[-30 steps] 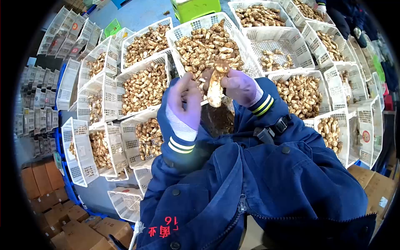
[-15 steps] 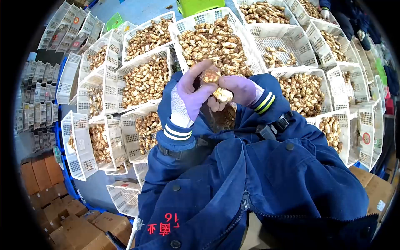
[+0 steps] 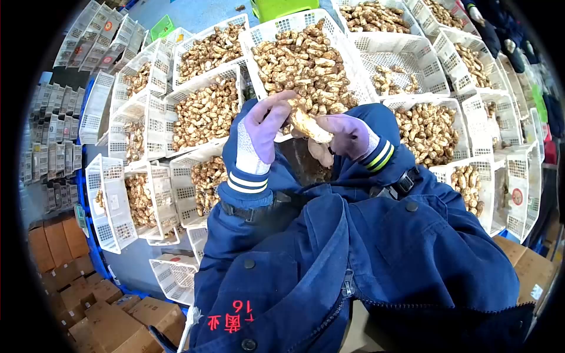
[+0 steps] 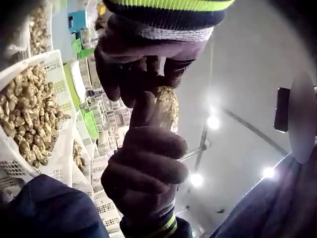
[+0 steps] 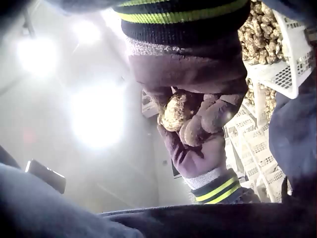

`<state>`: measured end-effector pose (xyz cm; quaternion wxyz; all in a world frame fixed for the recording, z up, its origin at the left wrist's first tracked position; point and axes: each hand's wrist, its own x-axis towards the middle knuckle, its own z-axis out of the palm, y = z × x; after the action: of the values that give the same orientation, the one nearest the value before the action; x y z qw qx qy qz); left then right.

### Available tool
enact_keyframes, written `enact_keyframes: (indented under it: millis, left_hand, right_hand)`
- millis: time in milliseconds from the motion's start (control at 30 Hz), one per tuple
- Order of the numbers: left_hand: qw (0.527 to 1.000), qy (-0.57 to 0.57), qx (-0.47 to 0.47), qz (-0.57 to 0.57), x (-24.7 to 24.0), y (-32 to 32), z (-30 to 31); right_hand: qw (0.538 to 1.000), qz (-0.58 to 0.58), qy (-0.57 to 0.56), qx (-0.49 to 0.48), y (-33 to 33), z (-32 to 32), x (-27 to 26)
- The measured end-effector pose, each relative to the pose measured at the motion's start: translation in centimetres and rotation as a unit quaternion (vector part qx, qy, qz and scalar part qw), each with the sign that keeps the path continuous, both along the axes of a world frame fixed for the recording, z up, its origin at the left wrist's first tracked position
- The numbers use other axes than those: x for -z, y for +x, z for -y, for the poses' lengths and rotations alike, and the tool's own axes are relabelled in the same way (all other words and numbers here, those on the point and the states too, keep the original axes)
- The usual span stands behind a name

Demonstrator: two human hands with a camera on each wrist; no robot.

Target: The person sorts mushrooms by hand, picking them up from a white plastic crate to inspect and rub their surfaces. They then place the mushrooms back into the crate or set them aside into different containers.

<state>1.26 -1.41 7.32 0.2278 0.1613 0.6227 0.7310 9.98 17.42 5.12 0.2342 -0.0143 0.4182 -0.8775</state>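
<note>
One pale, brown-topped mushroom (image 3: pixel 308 125) is held between two purple-gloved hands above the person's lap. The left hand (image 3: pixel 265 126) pinches its upper left end between thumb and fingers. At its lower right end, the right hand (image 3: pixel 348 136) grips it with thumb and curled fingers. In the left wrist view the mushroom (image 4: pixel 167 109) shows between both hands; the right wrist view shows its mottled end (image 5: pixel 177 111) close up. Just beyond the hands stands a white crate (image 3: pixel 352 76) heaped with brown and cream mushrooms (image 3: pixel 303 62).
More white crates of mushrooms stand on both sides; one crate (image 3: pixel 406 53) at the back right holds only a few. Stacked empty crates (image 3: pixel 88 35) are at the far left, cardboard boxes (image 3: pixel 112 323) lower left. Another person's gloved hand (image 3: pixel 477 16) shows at top right.
The mushroom has gone from hanging upright in the right hand to lying slanted between both hands. The left hand has come in and taken hold of its end.
</note>
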Motion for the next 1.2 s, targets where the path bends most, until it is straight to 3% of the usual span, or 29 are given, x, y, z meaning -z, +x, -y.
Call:
enact_keyframes:
  millis: [67, 133, 233, 367, 433, 500, 567, 667, 767, 867, 967, 1033, 1100, 1200]
  left_hand:
    - [1.000, -0.010, -0.008, 0.008, -0.2, 0.1, 0.1]
    - [0.999, -0.016, -0.026, 0.019, -0.2, 0.2, 0.0]
    - [0.996, -0.080, -0.035, -0.021, -1.6, 0.5, 0.3]
    - [0.999, -0.032, -0.034, 0.005, -1.2, 0.4, 0.1]
    - [0.998, -0.045, -0.047, -0.009, -1.8, 0.8, -0.3]
    - [0.997, -0.050, -0.049, -0.015, -1.6, 0.8, -0.3]
    - [0.997, -0.058, -0.048, -0.019, -1.5, 0.7, -0.3]
    - [0.996, -0.079, -0.040, -0.021, -1.7, 0.6, -0.1]
    - [0.998, -0.066, -0.016, -0.017, -2.8, 0.8, 0.0]
    - [0.999, -0.030, -0.008, -0.023, -2.9, 0.9, -0.2]
    - [0.999, -0.027, -0.017, -0.012, -1.5, 0.6, -0.1]
    - [0.999, -0.018, -0.022, -0.029, -1.2, 0.5, -0.2]
    - [0.999, -0.018, -0.015, -0.039, -1.2, 0.5, -0.2]
    - [0.999, -0.009, -0.005, -0.048, -0.9, 0.3, 0.2]
  right_hand:
    - [0.998, -0.016, 0.000, 0.053, 0.5, 0.9, 0.4]
    - [0.994, -0.108, -0.002, 0.017, 0.5, 0.9, -0.5]
    - [0.997, -0.050, -0.057, 0.013, 0.5, 1.0, -0.5]
    - [0.993, -0.022, -0.113, 0.009, 0.4, 0.8, 0.8]
    - [0.996, -0.081, 0.006, 0.045, 0.5, 0.7, 0.5]
    - [0.996, -0.082, -0.013, 0.038, 0.5, 0.7, 0.4]
    - [0.985, -0.026, -0.170, -0.013, 0.4, 0.9, 0.4]
    - [0.983, -0.033, -0.177, -0.031, 0.2, 0.7, 0.6]
    - [0.984, -0.019, -0.176, -0.032, 0.4, 0.6, 0.7]
    - [0.998, -0.038, -0.049, 0.012, 0.4, 0.4, 0.5]
    - [0.997, -0.029, 0.009, 0.067, 0.4, 0.8, -0.5]
    - [0.988, -0.092, 0.098, 0.079, 0.0, 0.8, 0.3]
    - [0.989, -0.101, 0.089, 0.059, 0.0, 0.6, 0.5]
    - [0.998, -0.048, -0.040, 0.010, -0.1, 0.6, -0.3]
